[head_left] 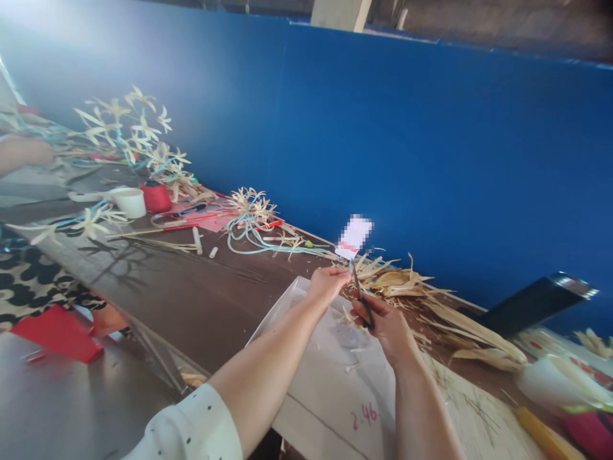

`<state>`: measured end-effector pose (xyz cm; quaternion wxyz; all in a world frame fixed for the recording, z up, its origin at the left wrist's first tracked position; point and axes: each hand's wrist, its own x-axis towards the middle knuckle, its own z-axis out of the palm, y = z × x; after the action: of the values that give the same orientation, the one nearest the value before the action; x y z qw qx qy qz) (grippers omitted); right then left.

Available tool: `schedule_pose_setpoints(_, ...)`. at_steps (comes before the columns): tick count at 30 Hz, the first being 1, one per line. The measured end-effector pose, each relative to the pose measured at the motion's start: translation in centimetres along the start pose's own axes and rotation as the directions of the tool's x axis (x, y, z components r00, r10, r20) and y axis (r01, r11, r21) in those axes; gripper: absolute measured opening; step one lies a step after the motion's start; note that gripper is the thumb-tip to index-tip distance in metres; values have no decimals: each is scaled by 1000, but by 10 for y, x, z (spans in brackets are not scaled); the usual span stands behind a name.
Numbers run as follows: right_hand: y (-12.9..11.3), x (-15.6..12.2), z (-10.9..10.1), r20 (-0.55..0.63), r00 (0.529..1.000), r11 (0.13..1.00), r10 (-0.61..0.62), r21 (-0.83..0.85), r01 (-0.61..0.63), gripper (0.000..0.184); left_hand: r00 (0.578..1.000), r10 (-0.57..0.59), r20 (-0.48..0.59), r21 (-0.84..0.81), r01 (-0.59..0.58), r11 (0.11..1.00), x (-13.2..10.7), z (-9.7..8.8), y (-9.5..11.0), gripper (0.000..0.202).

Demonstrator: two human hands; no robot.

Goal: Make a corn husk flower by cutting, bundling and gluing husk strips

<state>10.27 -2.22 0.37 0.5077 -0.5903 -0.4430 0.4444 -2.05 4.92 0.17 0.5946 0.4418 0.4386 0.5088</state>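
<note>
My left hand [327,282] is raised over a white board [330,377], its fingers pinched on a thin pale strip of dried husk that is hard to make out. My right hand [383,322] is closed round dark scissors [363,299], whose blades point up towards the left hand's fingertips. Small husk scraps [353,365] lie on the board below both hands. A heap of dried corn husks [407,284] lies just beyond the hands against the blue wall.
Along the brown table stand a white cup [129,202], a red thread spool [156,196], husk flowers on light blue stems [129,131] and loose blue cords [253,239]. A black slanted object [531,305] is at right. Another person's arm [23,153] shows far left.
</note>
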Motion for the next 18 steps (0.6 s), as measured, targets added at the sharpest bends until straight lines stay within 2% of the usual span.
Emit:
schedule_pose_setpoints(9,3,2,-4,47,999,1000,-3,14,3,50,1000,-19,9,-18,19,1000,1,1,0,20)
schedule_pose_setpoints(18,1,1,-3,27,1000,1000,-4,17,4,48,1000,-15,1,-11,15,1000,-3,1,3,20)
